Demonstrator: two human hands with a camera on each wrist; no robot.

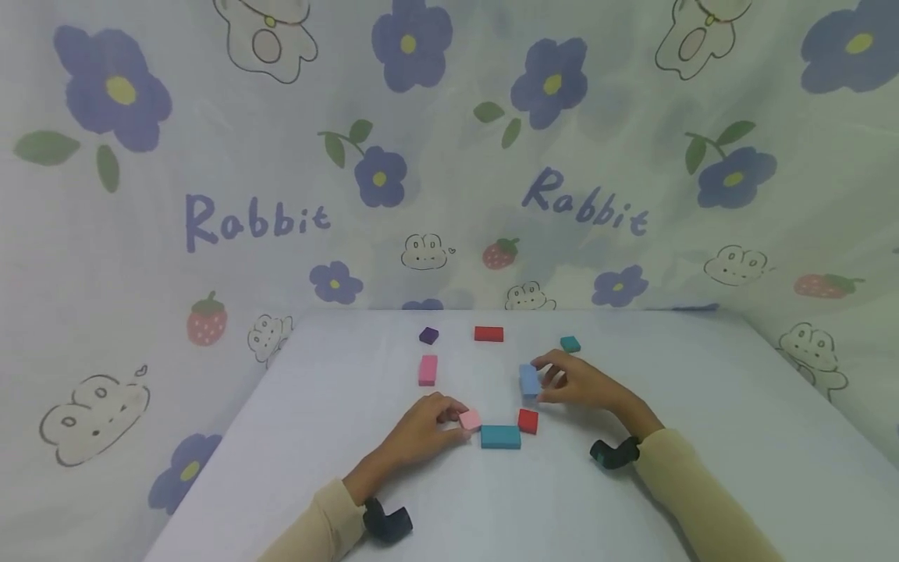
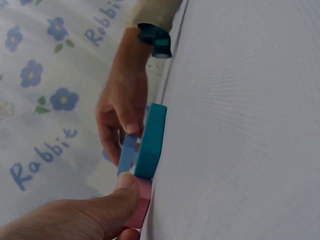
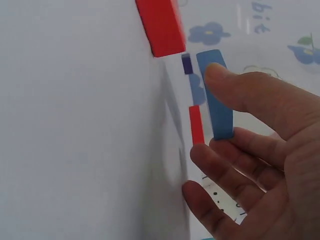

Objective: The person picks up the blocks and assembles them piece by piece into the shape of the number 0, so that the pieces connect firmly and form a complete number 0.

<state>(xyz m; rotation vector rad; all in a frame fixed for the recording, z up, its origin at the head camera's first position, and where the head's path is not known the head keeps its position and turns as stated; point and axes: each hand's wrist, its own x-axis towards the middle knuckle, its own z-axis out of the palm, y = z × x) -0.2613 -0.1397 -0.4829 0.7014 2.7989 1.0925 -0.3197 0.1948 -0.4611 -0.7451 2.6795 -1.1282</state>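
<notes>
My left hand [image 1: 420, 431] pinches a small light pink block [image 1: 470, 420] between thumb and fingers. In the left wrist view, that pink block [image 2: 143, 200] touches the end of a teal-blue rectangular block [image 1: 501, 437]. A light blue rectangular block [image 1: 529, 381] is held between the thumb and fingers of my right hand [image 1: 586, 385]. The right wrist view shows this blue block [image 3: 218, 107] appearing raised off the table. Just nearer than it, a small red block [image 1: 528, 421] lies by the right end of the teal-blue one.
Beyond the hands lie a pink rectangular block [image 1: 428, 371], a dark purple block [image 1: 429, 336], a red rectangular block [image 1: 488, 334] and a small teal block [image 1: 570, 344]. The white table [image 1: 316, 375] meets a printed cloth backdrop [image 1: 449, 211] at its far edge.
</notes>
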